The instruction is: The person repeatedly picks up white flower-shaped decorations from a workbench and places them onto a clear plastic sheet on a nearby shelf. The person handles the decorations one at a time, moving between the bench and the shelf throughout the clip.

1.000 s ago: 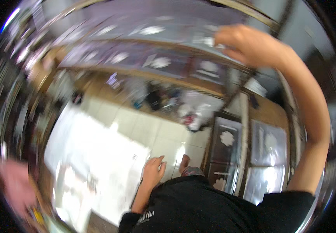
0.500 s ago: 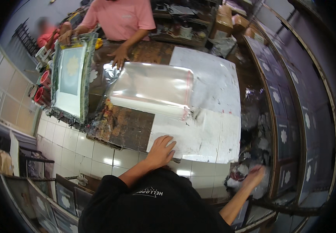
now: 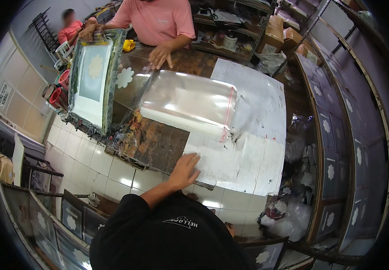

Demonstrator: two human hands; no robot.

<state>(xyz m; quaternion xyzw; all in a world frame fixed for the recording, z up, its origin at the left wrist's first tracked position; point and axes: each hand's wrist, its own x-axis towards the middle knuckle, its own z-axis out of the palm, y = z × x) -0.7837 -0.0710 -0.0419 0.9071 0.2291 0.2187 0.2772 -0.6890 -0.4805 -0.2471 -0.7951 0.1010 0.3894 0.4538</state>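
Note:
My left hand (image 3: pixel 185 172) rests at the near edge of a white sheet (image 3: pixel 230 157) that covers part of the table; its fingers are open and it holds nothing. Only a small bit of my right hand (image 3: pixel 230 229) seems to show beside my black shirt, its fingers mostly hidden. Beyond my left hand lies a stack of clear plastic bags (image 3: pixel 190 96) with a red line along one end. Left of it, a clear sheet (image 3: pixel 124 92) with a pale flower print lies under the tilted printing screen (image 3: pixel 107 85).
Across the table, a co-worker in pink (image 3: pixel 160 20) has one hand on the screen's top and the other near the plastic. Racks with flower-printed sheets (image 3: pixel 329 171) stand at right and lower left. Red pots (image 3: pixel 58 98) sit at left; bundled plastic (image 3: pixel 293 220) lies right.
My right hand has drawn back from the plastic at the right toward my body. My left hand stays at the table edge. The view has shifted, and the co-worker's hand has moved off the plastic's corner.

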